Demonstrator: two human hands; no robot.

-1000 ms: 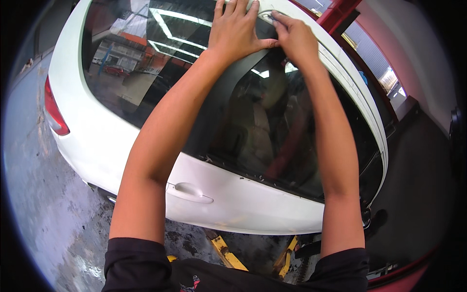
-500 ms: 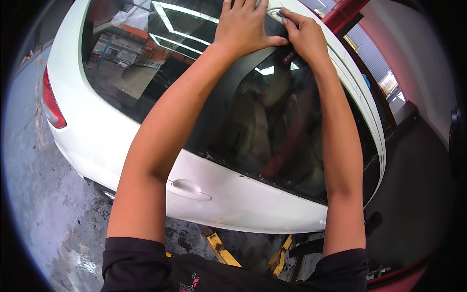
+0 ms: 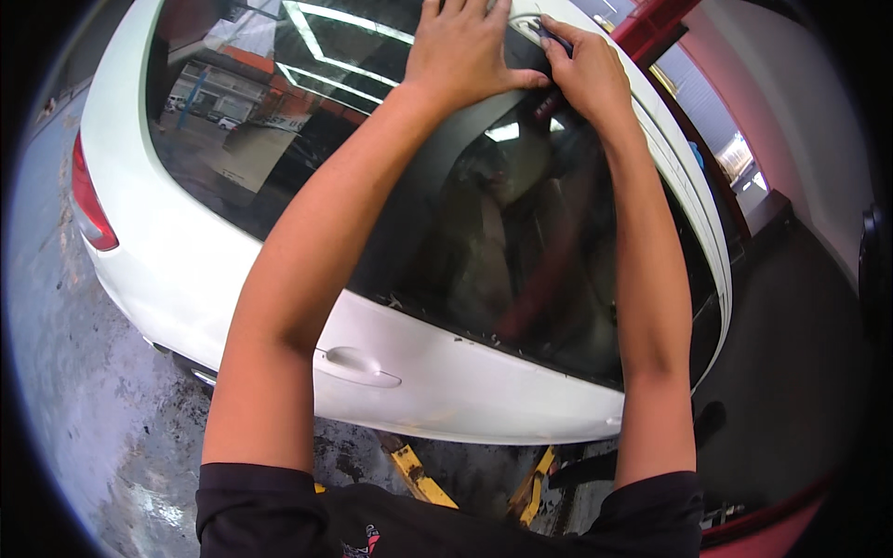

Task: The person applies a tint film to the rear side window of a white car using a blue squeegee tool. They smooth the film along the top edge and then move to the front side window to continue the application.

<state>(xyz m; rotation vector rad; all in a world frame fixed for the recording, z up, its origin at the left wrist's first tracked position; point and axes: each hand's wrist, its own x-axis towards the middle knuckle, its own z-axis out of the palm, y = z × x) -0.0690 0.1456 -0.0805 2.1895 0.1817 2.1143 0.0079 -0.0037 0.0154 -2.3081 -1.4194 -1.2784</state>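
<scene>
The car (image 3: 172, 246) is in front, the left hand (image 3: 465, 56) and right hand (image 3: 592, 76) up by the top edge of its window (image 3: 456, 242). More of a dark thing (image 3: 560, 41) shows in the right hand than a moment ago, so that hand seems busy there. Its fingers pinch the dark thing. The left hand lies flat, thumb out wide. Below are yellow bars (image 3: 420, 476).

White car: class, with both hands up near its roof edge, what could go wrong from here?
The dark object in the right hand might slip and mark the white car. The left hand, its thumb close to the right hand, could be struck in such a slip. The yellow bars low beside the car might trip the person.
</scene>
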